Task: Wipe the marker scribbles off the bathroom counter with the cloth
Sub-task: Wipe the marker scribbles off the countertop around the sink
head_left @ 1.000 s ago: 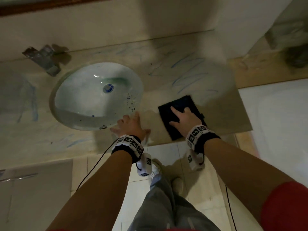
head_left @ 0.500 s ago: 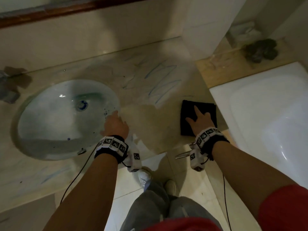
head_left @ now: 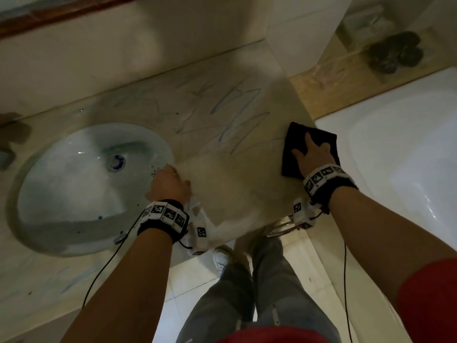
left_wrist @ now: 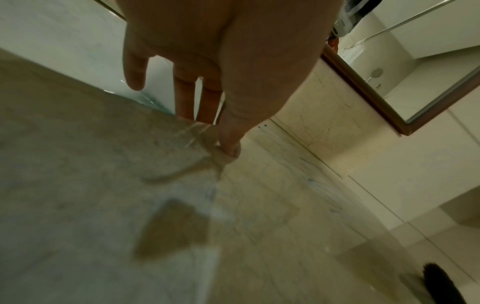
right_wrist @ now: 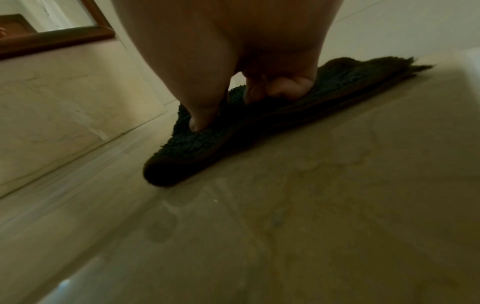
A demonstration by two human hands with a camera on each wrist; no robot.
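Right hand [head_left: 312, 157] lies flat with fingers spread on the dark cloth [head_left: 294, 144], pressing it onto the counter [head_left: 235, 194] at its right edge. Blue scribbles [head_left: 237, 115] run just left and far of the cloth. Left hand [head_left: 169, 184], fingers straight, touches the counter beside the sink [head_left: 74, 184]. A white tub [head_left: 400, 169] sits right; a framed mirror [left_wrist: 405, 86] hangs beyond.

Home bathroom: sink basin [head_left: 74, 189], framed mirror [left_wrist: 405, 86], bathtub [head_left: 408, 169].
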